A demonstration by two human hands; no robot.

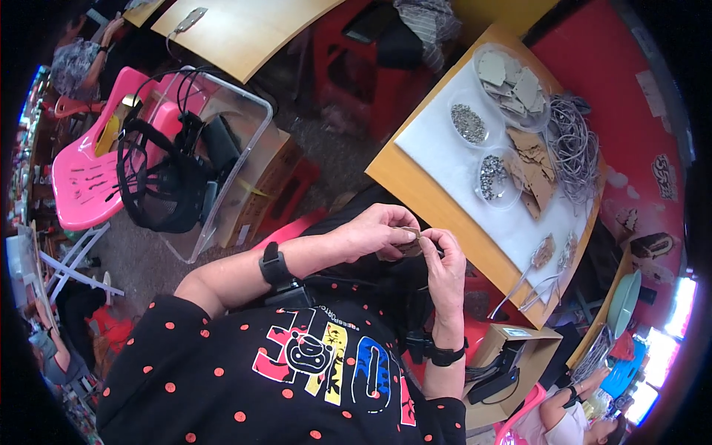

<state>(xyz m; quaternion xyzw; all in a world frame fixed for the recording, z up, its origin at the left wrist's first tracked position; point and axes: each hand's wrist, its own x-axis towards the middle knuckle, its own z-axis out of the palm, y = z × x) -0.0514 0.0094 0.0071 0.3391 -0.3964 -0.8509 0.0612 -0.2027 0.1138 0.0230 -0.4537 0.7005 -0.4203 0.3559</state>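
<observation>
My left hand and my right hand meet in front of my body, left of the table's near edge. Between their fingertips is a small brown flat piece, mostly covered by the fingers. Both hands pinch it; its finer details are too small to make out. On the table's white top lie similar brown flat pieces in a loose pile. Close by stand a round tub of small metal parts, another tub of small metal parts and a larger tub of pale flat pieces.
A bundle of grey cords lies along the table's far side. Brown pieces with grey cords attached rest toward its right end. Below stands an open cardboard box. At left are a clear plastic bin and a pink chair. Other people sit nearby.
</observation>
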